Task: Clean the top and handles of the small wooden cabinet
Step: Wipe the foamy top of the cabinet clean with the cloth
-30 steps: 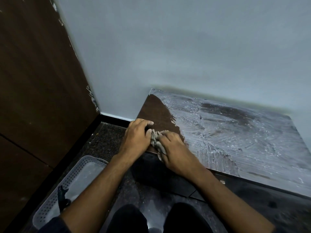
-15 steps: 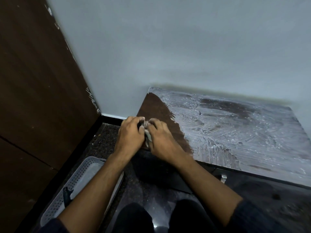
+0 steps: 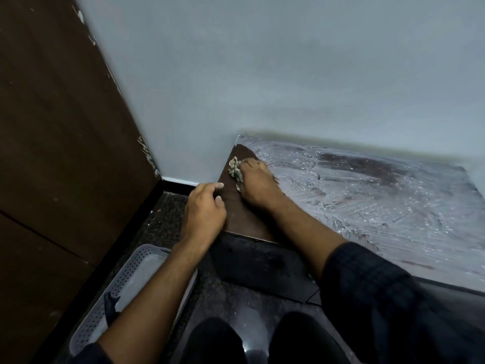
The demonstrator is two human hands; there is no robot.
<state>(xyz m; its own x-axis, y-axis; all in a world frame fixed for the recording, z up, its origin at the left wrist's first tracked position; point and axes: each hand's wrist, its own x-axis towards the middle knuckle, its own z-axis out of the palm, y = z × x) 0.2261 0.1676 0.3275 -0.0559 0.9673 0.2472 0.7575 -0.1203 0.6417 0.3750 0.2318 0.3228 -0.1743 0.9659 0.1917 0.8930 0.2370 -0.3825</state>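
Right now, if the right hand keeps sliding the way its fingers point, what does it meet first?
Probably the wall behind the cabinet top; the right hand with the rag points at the back-left corner. Depth unclear.

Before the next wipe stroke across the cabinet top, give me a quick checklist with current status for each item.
1. Cloth in the right hand: ok, bunched under the fingers on the cabinet top.
2. Cloth touching the surface: ok, it sits on the far left corner.
3. Left hand out of the stroke path: ok, it rests at the top's left edge, holding nothing.
4. Left strip wiped: ok, bare dark wood shows there.
5. Rest of the top cleaned: not ok, white foamy film covers it.
6. Handles cleaned: cannot tell, none clearly in view.
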